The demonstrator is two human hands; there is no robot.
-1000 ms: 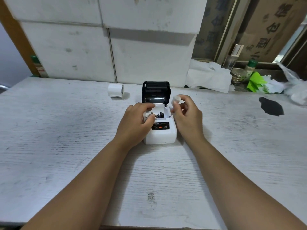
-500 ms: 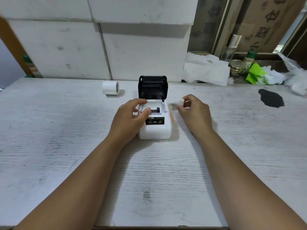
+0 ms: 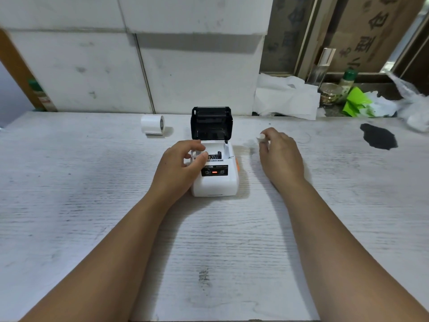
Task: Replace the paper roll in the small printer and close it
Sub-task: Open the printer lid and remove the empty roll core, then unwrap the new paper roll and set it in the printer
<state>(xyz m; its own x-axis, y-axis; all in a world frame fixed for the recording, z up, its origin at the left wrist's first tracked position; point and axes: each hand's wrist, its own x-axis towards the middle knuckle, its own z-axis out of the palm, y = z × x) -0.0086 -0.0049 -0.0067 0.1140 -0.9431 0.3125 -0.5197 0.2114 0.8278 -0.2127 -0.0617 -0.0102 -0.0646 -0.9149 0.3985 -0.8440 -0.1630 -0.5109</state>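
The small printer [image 3: 216,173] sits near the middle of the worktop [image 3: 69,205], toward the far edge. Its black lid [image 3: 211,123] stands raised and tilted back, leaving the paper compartment exposed; dark internal parts show inside, and no roll is visible there. A red indicator is lit on the dark front panel.

The left hand [image 3: 178,168] rests against the printer's left side, thumb and forefinger curled over the left rim of the open compartment; this grip is closed on the printer body.

The right hand [image 3: 279,154] is to the right of the printer, apart from it, low over the worktop. Its fingertips [image 3: 264,141] pinch a small white object [image 3: 261,136], mostly hidden by the fingers; its identity cannot be confirmed.

A full white paper roll [image 3: 152,124] lies on its side near the far edge, left of the printer and clear of both hands.

A dark stain [image 3: 377,137] marks the worktop toward the far right corner. Crumpled white paper [image 3: 285,98] lies beyond the far edge.
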